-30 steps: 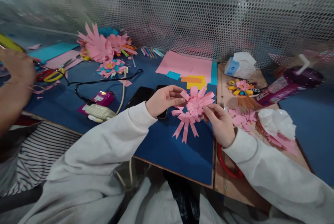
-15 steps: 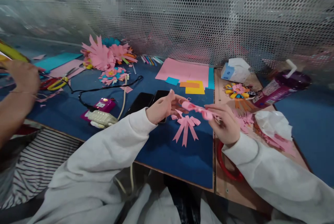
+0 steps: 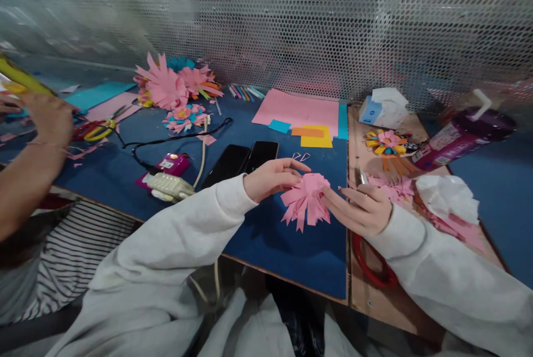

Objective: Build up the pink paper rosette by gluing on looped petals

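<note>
The pink paper flower (image 3: 307,199) is between both hands, above the blue surface (image 3: 308,260); whether its lowest strips touch this surface, I cannot tell. The left hand (image 3: 275,178) is at about ten o'clock of the flower, and its grip is closed on the upper edge, the thumb in front. The right hand (image 3: 362,211) is at three o'clock. Its fingers touch the petals, but if its grip really pinches the paper, I cannot tell.

I judge the flower very light and soft, with little slipping in dry fingers. The forked strips, which point from five to eight o'clock, should bend easily and may tear at their narrow roots. So the best place to take hold is the thicker middle, with a gentle pinch, and not the tips. Two phones (image 3: 227,167) lie at ten o'clock, and a pink sheet (image 3: 291,107) at twelve.
</note>
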